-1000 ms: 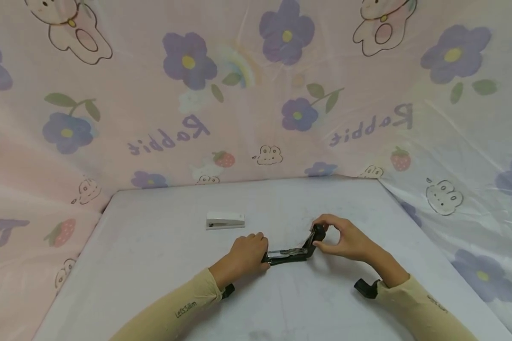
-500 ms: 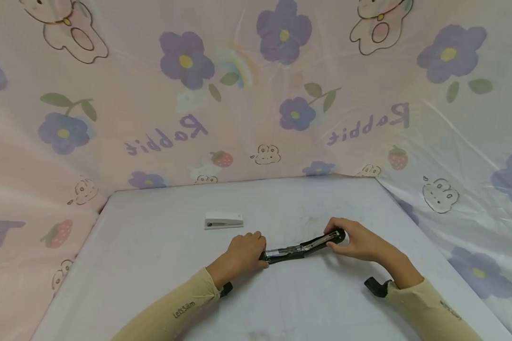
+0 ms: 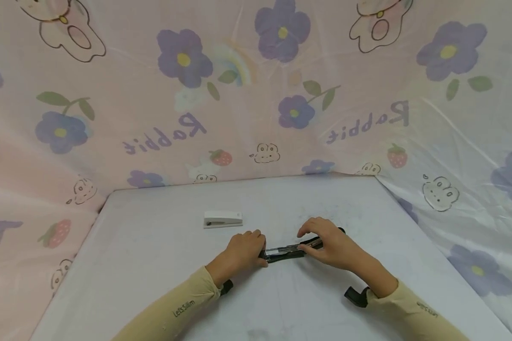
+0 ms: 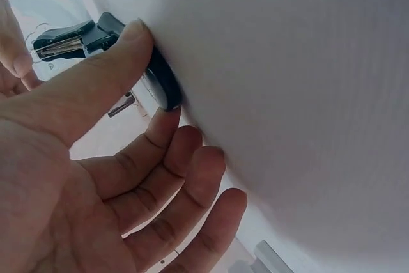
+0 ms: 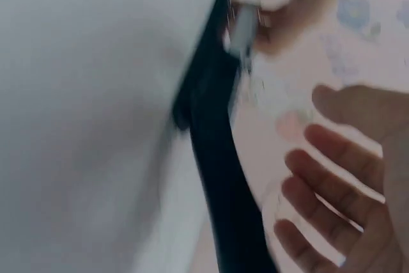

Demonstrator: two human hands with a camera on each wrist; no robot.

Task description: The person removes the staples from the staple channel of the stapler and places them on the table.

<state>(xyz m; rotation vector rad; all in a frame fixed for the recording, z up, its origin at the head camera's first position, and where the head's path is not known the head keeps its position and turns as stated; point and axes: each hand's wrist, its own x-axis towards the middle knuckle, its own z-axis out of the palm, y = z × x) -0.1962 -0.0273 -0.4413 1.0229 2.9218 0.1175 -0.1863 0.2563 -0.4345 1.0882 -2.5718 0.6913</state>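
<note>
Sleeves of beige fabric with small dark lettering (image 3: 177, 305) cover both forearms, which come in from the lower edge of the head view and slant inward over a white, smooth-topped table (image 3: 153, 237). The person's bare left hand (image 3: 242, 251) is palm down in that view, pinching the near-left end of a long black stapler with a silver metal channel (image 3: 290, 249); the left wrist view shows the thumb laid along one side of that end and the index fingertip against the other, with the remaining fingers loosely bent. The stapler is swung open nearly flat, between the two hands over the middle of the table, its right half angled up and away from the left half. The bare right hand (image 3: 333, 247) arches over this right half, wrist bent inward, thumb and fingers well spread. In the blurred right wrist view its fingers are slightly curved and apart from the black body, holding nothing. A small white plastic stapler (image 3: 223, 219) sits beyond the left hand, well apart from the black one.
</note>
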